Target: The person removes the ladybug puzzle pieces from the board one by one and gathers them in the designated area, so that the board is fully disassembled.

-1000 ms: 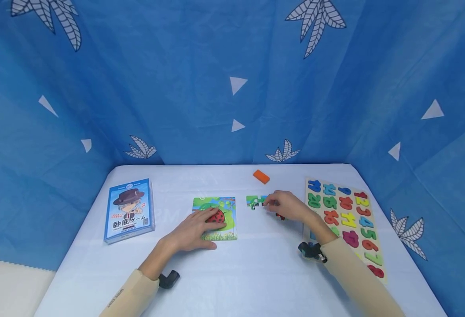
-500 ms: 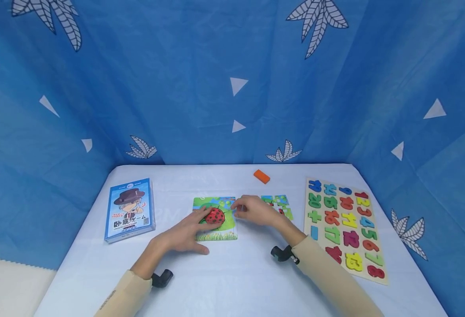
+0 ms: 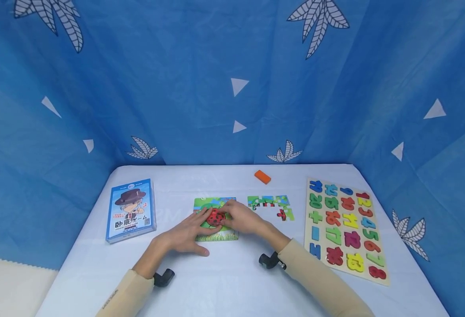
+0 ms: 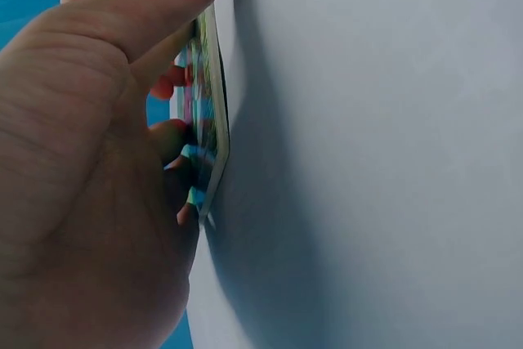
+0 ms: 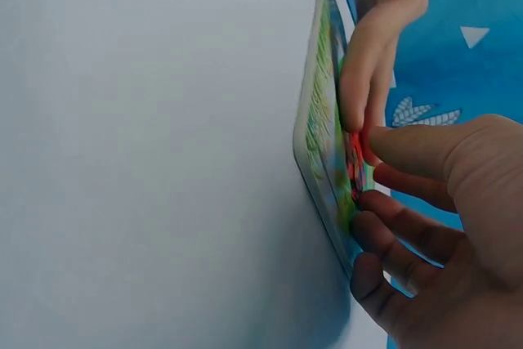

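Note:
A square ladybug jigsaw puzzle [image 3: 218, 238], green with a grass border, lies on the white table between both hands. My left hand [image 3: 186, 231] rests on its left side, fingers stretched toward the red ladybug and thumb out below. From the right, my right hand [image 3: 242, 218] reaches over it and pinches at a red ladybug piece [image 5: 354, 161] with thumb and forefinger; its other fingers are bent over the board's edge. To the right lie several joined jigsaw pieces [image 3: 283, 200], some with red ladybug parts.
A blue boxed card game [image 3: 131, 211] stands to the left. An orange block [image 3: 262, 177] lies at the back. On the right is a wooden number board [image 3: 341, 211] with coloured numerals. Blue curtains [image 3: 232, 145] close off the back and sides.
My right hand has moved left from the joined pieces, past the puzzle's upper right corner, onto the ladybug. My left hand has shifted slightly and stays on the puzzle.

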`<state>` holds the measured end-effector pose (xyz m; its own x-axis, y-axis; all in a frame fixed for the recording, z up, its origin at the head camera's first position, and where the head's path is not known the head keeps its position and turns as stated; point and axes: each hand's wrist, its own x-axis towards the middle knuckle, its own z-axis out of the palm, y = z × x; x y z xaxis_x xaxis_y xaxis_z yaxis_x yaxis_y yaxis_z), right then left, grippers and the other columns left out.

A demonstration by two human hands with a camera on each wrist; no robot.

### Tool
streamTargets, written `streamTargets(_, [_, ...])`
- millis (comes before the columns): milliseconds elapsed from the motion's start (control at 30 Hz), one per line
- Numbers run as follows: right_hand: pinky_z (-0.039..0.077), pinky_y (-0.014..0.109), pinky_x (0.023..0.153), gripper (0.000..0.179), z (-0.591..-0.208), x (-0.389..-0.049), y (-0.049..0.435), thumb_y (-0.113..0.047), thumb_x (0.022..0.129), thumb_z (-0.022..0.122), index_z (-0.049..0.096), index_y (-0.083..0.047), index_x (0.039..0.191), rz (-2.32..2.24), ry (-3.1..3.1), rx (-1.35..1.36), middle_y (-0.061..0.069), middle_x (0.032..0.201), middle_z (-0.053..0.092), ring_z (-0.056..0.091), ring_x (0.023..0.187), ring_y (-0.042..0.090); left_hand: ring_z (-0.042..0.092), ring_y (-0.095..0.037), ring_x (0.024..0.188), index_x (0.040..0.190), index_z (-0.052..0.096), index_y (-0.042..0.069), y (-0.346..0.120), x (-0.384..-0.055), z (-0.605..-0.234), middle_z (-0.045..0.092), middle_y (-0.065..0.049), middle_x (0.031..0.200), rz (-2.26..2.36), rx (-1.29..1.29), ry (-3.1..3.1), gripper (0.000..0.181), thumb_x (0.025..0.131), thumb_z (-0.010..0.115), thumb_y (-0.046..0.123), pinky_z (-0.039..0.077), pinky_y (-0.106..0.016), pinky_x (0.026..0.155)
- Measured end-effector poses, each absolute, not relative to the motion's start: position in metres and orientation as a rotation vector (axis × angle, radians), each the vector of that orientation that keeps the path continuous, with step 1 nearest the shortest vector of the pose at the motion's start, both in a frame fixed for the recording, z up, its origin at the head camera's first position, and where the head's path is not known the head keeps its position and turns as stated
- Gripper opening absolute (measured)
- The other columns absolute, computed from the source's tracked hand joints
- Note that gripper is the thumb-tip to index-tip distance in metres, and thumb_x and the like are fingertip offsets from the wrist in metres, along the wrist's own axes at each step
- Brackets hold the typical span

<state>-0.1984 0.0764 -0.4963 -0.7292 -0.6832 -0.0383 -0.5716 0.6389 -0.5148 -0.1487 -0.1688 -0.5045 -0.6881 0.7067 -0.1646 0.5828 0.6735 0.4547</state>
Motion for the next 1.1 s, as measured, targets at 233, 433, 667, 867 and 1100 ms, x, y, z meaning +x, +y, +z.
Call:
streamTargets(233, [0.053, 0.033, 0.095, 0.039, -0.497, -0.195, 0.073, -0.024, 0.097, 0.068, 0.065, -0.013, 0.135, -0.765, 2.635, -0.991, 0.005, 0.128, 0.063, 0.061, 0.114, 0.017, 0.000, -0.036, 0.155, 0.152, 0.045, 0.034, -0.168, -0.148, -0.504, 0.005, -0.015, 0.169, 0.520, 0.990, 2.556, 0.077, 0.084, 0.074, 0.058, 0.011, -0.058, 0.123])
streamTargets(433, [0.053, 0.033, 0.095, 0.038, -0.498, -0.197, 0.069, -0.024, 0.098, 0.067, 0.066, -0.014, 0.134, -0.801, 2.632, -0.961, 0.004, 0.129, 0.064, 0.060, 0.115, 0.015, 0.001, -0.037, 0.155, 0.152, 0.046, 0.033, -0.169, -0.148, -0.504, 0.005, -0.016, 0.169, 0.517, 0.996, 2.559, 0.077, 0.084, 0.073, 0.057, 0.012, -0.060, 0.122])
streamTargets(667, [0.053, 0.031, 0.089, 0.040, -0.500, -0.199, 0.065, -0.025, 0.098, 0.067, 0.065, -0.014, 0.136, -0.792, 2.629, -0.920, 0.005, 0.125, 0.063, 0.059, 0.106, 0.012, 0.001, -0.037, 0.155, 0.151, 0.046, 0.034, -0.167, -0.147, -0.504, 0.006, -0.016, 0.168, 0.515, 0.997, 2.558, 0.077, 0.084, 0.073, 0.059, 0.012, -0.060, 0.122])
streamTargets(867, [0.052, 0.029, 0.087, 0.040, -0.503, -0.202, 0.062, -0.024, 0.098, 0.068, 0.064, -0.013, 0.136, -0.788, 2.633, -0.900, 0.005, 0.123, 0.064, 0.058, 0.102, 0.012, 0.002, -0.038, 0.155, 0.151, 0.047, 0.033, -0.167, -0.147, -0.504, 0.007, -0.018, 0.168, 0.509, 1.003, 2.564, 0.076, 0.085, 0.073, 0.058, 0.013, -0.061, 0.122])
streamTargets(1100, [0.053, 0.031, 0.089, 0.045, -0.503, -0.204, 0.058, -0.021, 0.097, 0.069, 0.061, -0.009, 0.139, -0.778, 2.643, -0.820, 0.007, 0.124, 0.063, 0.058, 0.101, 0.014, 0.003, -0.037, 0.155, 0.150, 0.048, 0.033, -0.166, -0.147, -0.504, 0.008, -0.018, 0.168, 0.514, 1.002, 2.575, 0.073, 0.086, 0.072, 0.057, 0.014, -0.060, 0.122])
